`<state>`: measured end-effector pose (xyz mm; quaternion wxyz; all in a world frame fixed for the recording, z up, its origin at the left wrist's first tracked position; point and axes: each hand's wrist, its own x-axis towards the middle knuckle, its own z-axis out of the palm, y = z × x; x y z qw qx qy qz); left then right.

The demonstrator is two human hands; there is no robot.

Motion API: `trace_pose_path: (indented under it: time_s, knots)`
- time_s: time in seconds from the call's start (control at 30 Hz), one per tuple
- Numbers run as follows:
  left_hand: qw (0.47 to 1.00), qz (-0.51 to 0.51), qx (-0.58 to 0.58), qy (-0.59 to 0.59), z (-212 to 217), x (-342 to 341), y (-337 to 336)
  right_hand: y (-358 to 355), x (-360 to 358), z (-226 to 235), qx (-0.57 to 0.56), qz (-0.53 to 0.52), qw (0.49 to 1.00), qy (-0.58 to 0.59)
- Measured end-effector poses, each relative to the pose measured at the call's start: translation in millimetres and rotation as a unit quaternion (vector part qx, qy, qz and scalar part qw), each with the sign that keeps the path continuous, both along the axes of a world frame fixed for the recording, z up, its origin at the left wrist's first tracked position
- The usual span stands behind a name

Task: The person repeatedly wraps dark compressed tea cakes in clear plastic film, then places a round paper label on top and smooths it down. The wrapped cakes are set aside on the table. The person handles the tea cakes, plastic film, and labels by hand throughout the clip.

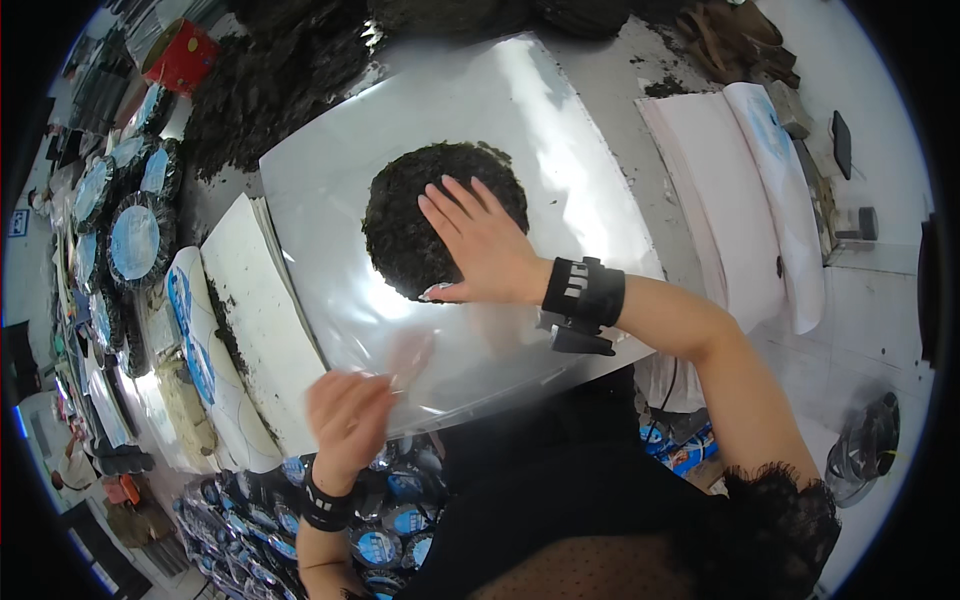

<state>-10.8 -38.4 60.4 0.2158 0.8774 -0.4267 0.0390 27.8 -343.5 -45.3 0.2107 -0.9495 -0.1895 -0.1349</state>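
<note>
A: Head view. Nearest the camera: the left hand (345, 415), grip closed on the near edge of the clear film (560, 180). The hand is motion-blurred.

B: Right hand (478, 245)?

A: Flat, fingers spread, grip open, pressing on the dark disc (405, 225). The disc lies mid-film, on the counter (610, 75).

B: Failure modes?

A: Judgement only. A hard pull at the film edge could drag the disc off centre, or crumble its rim. Uneven palm pressure could crack the disc.

B: Surroundings?

A: Paper stacks (265, 330) just beside the film on the left; loose dark crumbs (250, 100) beyond. Crumbs could get under the film. Wrapped discs (135, 240) lie further left.
</note>
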Motion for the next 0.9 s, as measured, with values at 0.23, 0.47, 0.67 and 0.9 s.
trace_pose_path:
  time_s: [0.23,0.47,0.67,0.9]
  knots:
    - [0.980,0.173,-0.101,0.008,-60.9,27.2,-125.3,-14.8,2.6,72.4,0.281,0.012,0.940,0.193]
    - [0.959,0.246,-0.142,-0.013,-83.8,51.1,-148.2,-39.1,-92.4,82.1,0.038,-0.088,0.993,0.061]
    - [0.924,0.242,-0.257,0.148,-64.7,45.3,-140.6,-39.7,-22.3,-3.1,0.170,0.022,0.977,0.128]
    - [0.976,0.212,-0.044,0.006,-47.8,59.0,-147.6,-28.0,2.0,45.6,0.205,-0.142,0.968,0.015]
